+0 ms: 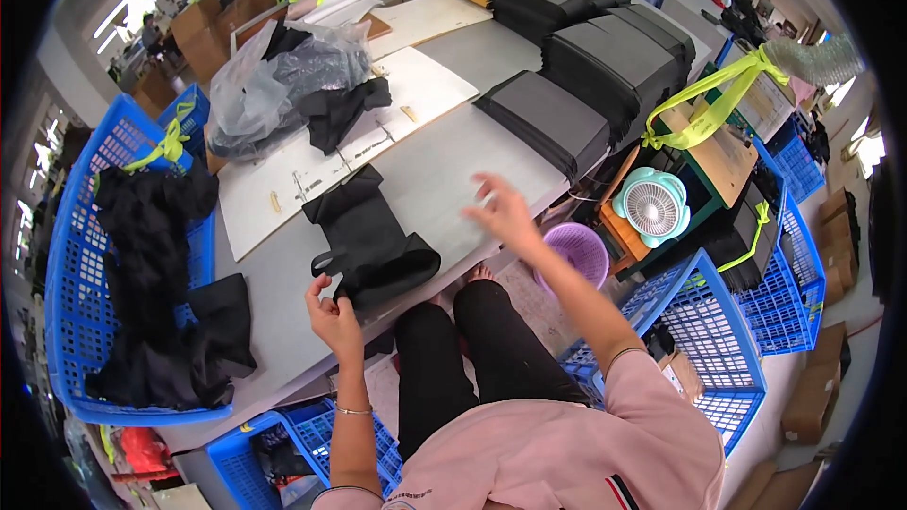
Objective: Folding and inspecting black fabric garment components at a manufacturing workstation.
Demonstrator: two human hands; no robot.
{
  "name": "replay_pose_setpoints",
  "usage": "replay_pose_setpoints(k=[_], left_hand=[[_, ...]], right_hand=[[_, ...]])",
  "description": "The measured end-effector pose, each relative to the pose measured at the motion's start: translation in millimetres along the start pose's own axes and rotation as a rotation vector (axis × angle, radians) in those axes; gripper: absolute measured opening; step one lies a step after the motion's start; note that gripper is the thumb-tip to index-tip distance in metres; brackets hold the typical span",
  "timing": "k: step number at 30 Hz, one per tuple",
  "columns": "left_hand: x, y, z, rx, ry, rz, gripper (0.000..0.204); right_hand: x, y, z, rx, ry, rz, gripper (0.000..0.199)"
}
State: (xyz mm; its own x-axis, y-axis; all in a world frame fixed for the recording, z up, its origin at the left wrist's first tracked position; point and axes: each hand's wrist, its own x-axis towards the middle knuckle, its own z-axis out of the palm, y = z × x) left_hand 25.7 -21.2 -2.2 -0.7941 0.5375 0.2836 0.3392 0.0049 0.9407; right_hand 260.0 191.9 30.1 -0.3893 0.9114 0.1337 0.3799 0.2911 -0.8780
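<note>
A sewn black fabric piece (373, 231) with flaps and a curled near edge lies on the grey tabletop (444, 156) in front of me. At its near left corner, my left hand (335, 321) pinches the edge between thumb and fingers. My right hand (503, 215) is over the table to the right of the piece, apart from it. Its fingers are spread and slightly blurred, with nothing in them. Beyond the piece, a white board (430, 85) lies on the table, carrying a clear plastic bag (279, 85) and a bunched black cloth (345, 113).
Stacks of flat black pieces (548, 118) stand at the table's far right. A blue crate (66, 321) of black fabric sits at left. Right of the table are a small fan (652, 206), a purple basket (578, 255) and a blue crate (727, 321).
</note>
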Motion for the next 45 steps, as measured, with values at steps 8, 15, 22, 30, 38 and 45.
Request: replay_pose_setpoints(k=[8,15,22,30,38,45], left_hand=[[-21.8,8.6,-4.2,-0.170,0.055,-0.010,0.047],[-63.6,22.5,-6.2,-0.236,0.023,-0.122,0.040],[-103.6,17.0,30.2,-0.624,-0.519,-0.515,0.037],[-158.8,0.4,88.9,-1.015,-0.989,-1.084,0.100],[-137.5,48.7,69.0,-1.392,-1.005,-0.838,0.073],[-131.6,63.2,52.1,-1.046,-0.787,-0.834,0.044]], right_hand=[[80.9,96.1,-123.1,-0.843,0.530,-0.111,0.038],[75.5,90.3,-134.2,-0.828,0.527,-0.413,0.011],[-85.0,-0.5,-26.7,-1.091,0.207,-0.604,0.012],[-224.6,-37.2,11.5,-0.515,-0.119,-0.236,0.011],[-261.0,-57.3,-18.1,0.106,-0.280,0.191,0.009],[-245.5,-63.6,-2.6,-0.032,0.027,0.010,0.046]])
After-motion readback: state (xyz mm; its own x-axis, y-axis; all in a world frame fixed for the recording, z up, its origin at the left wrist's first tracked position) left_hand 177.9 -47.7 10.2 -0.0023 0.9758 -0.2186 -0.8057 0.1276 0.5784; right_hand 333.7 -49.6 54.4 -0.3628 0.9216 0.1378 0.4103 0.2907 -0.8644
